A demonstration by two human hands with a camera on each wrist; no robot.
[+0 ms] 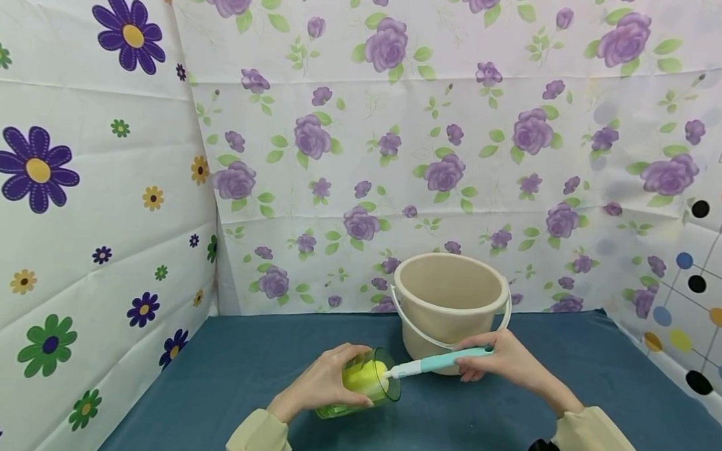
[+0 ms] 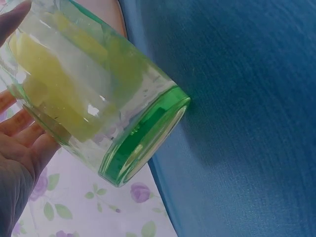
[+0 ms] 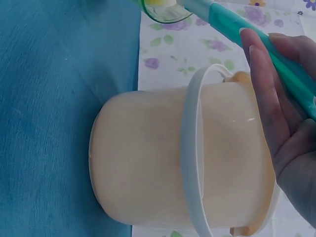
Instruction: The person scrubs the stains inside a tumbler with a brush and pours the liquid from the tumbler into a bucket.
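In the head view my left hand (image 1: 327, 383) grips a clear green-tinted drinking glass (image 1: 330, 410), tilted so its mouth points right and slightly up. A yellow sponge head (image 1: 367, 378) sits inside the glass. It belongs to a sponge brush with a teal and white handle (image 1: 442, 362). My right hand (image 1: 514, 363) holds that handle near its far end, between thumb and fingers. The left wrist view shows the glass's thick green base (image 2: 143, 138) above the blue cloth. Some fingers of the left hand are hidden behind the glass.
A cream bucket (image 1: 414, 330) with a white handle (image 3: 191, 148) stands just behind the right hand and brush. Dark blue cloth (image 1: 261, 355) covers the table. Flower-patterned sheets (image 1: 330, 264) hang at the back and sides.
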